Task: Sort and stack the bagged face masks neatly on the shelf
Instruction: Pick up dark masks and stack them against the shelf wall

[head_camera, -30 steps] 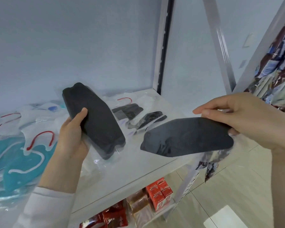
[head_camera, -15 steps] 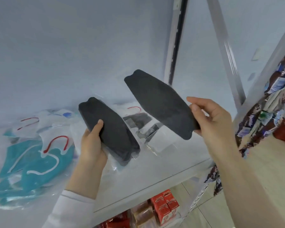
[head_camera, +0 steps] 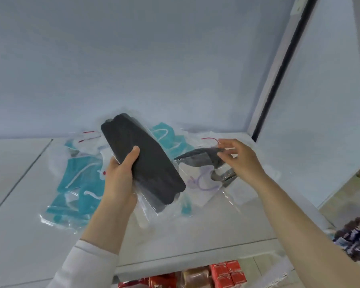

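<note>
Black bagged masks (head_camera: 148, 163): your left hand (head_camera: 121, 175) grips a small stack of them, thumb over the top face, held tilted just above the shelf (head_camera: 195, 235), near its middle. Your right hand (head_camera: 240, 161) pinches the right end of a dark grey mask (head_camera: 195, 157) between thumb and fingers, just right of the stack and apart from it. It's blurred there, so I can't tell if that mask is clear of the pile or resting on it. Judgement: the sort is early-to-mid. The black group is partly gathered in hand, and nothing is laid down as a neat stack yet. Loose on the shelf: teal masks (head_camera: 81, 183) on the left with more behind the stack, white masks with red loops (head_camera: 210, 140) at the far side, a white mask with purple loops (head_camera: 202, 181) below your right hand, and a dark piece (head_camera: 224, 176) beside it. Left to do: merge the grey one, set the blacks down, then stack teal and white separately.
</note>
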Demonstrator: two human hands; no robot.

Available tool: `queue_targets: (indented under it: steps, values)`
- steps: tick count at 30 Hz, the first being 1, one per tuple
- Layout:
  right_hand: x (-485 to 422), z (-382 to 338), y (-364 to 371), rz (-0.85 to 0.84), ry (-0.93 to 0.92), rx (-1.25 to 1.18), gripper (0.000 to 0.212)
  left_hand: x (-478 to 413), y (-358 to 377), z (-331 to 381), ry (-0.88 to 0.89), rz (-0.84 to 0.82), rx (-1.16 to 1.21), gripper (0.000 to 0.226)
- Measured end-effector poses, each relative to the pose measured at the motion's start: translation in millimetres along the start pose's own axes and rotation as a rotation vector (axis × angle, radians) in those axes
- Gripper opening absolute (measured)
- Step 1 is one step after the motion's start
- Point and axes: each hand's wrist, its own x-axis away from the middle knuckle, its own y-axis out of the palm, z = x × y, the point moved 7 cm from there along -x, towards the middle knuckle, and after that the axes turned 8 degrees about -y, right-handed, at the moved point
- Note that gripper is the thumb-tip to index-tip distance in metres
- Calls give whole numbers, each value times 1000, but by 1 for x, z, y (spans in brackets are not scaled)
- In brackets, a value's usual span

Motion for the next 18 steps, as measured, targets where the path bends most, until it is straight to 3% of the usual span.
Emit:
queue_targets:
  steps: [4, 7, 12, 14, 18]
  values:
    - [-54, 28, 36, -468, -44, 425, 66, 1, -20, 19, 41, 24, 0, 17]
    - [-65, 33, 56, -694, -117, 575, 67, 3, -30, 22, 38, 31, 2, 10]
    - [-88, 21, 41, -583, -206, 540, 44, 1, -45, 23, 46, 77, 9, 27]
    - [-97, 13, 27, -551, -201, 503, 26, -1, -46, 20, 38, 82, 21, 20]
    - [-108, -12, -10, -438, -180, 479, 16, -2, -35, 15, 18, 33, 34, 7]
